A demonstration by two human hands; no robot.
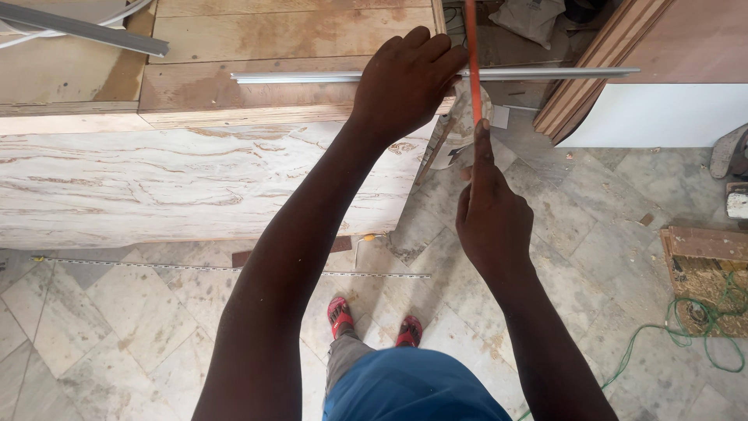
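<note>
Seen from your head camera, you stand over a pale marble-patterned tile floor [140,327] beside a wooden table [234,86] whose long side panel carries a wavy white-and-brown grain. A stack of boards [592,62] leans at the upper right above a white panel. Across the table top, along its near edge, lies a long grey metal rail [312,76]; one end juts past the table's corner out over the floor.

Your left hand [405,82] lies flat over the rail at that corner, fingers laid close together and curled down on it, pressing it to the wood. Just beside it, your right hand [491,214] is closed around the handle of an orange-framed saw [472,62], forefinger stretched straight up along it. The saw's thin frame runs upright and crosses the rail right next to your left fingertips; whether its blade touches the metal cannot be told.

A second grey rail [86,30] rests at the table's far left corner. On the floor, a thin perforated metal strip [156,267] stretches beneath your arms, a green cord [686,327] coils at the right near a wooden box, and your red sandals [340,312] show below.
</note>
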